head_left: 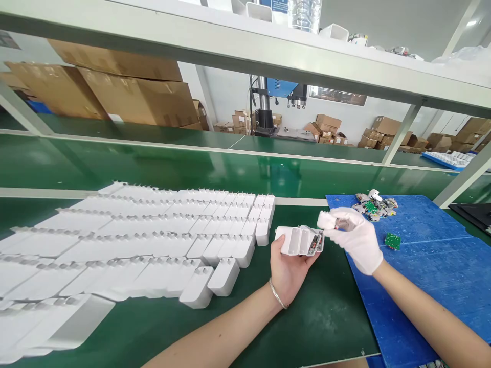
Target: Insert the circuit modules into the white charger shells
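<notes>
My bare left hand (pixel 288 268), a bangle on the wrist, grips a few white charger housings (pixel 299 240) side by side; the rightmost shows a circuit board in its open end. My right hand (pixel 355 236), in a white glove, is closed just right of them, fingertips at that open end, pinching a small part I cannot make out. Both hands hover over the green bench, right of the rows of white housings (pixel 153 240).
A blue mat (pixel 429 266) lies at the right with a pile of small circuit boards (pixel 375 205) and one loose green board (pixel 392 240). A metal shelf rail (pixel 245 51) crosses overhead. Cardboard boxes and a blue machine stand behind.
</notes>
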`<state>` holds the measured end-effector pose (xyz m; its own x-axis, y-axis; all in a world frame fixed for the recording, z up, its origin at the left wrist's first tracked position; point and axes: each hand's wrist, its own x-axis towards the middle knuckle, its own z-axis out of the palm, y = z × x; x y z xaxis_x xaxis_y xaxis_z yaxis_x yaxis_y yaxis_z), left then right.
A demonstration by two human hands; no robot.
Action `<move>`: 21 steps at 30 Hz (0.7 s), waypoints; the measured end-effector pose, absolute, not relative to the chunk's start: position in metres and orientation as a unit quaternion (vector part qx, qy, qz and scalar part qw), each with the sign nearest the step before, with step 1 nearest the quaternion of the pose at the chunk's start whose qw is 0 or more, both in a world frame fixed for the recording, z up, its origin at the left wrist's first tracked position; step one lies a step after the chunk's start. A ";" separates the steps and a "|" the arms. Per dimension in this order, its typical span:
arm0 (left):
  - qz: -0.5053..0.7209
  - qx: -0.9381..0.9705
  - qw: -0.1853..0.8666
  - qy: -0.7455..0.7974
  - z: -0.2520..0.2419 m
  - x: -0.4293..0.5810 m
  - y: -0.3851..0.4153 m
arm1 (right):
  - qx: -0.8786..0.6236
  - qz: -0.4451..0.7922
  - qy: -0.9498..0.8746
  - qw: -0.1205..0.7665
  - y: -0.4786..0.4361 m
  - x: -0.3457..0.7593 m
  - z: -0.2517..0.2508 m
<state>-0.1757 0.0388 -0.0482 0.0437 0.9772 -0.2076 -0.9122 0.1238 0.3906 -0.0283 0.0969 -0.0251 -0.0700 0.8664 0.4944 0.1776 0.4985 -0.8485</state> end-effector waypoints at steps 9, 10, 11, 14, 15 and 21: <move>0.654 0.129 0.715 0.211 -0.053 -0.180 0.044 | -0.345 0.197 -0.791 0.464 0.057 -0.038 -0.040; 0.651 0.138 0.717 0.208 -0.054 -0.180 0.044 | -0.336 0.167 -0.800 0.469 0.057 -0.037 -0.039; 0.649 0.144 0.718 0.206 -0.054 -0.180 0.043 | -0.327 0.145 -0.806 0.472 0.057 -0.036 -0.038; 0.645 0.155 0.722 0.198 -0.055 -0.178 0.042 | -0.302 0.105 -0.821 0.473 0.056 -0.035 -0.033; 0.644 0.157 0.723 0.194 -0.055 -0.178 0.041 | -0.292 0.092 -0.826 0.473 0.056 -0.035 -0.031; 0.644 0.151 0.727 0.183 -0.054 -0.177 0.040 | -0.269 0.035 -0.834 0.480 0.055 -0.035 -0.029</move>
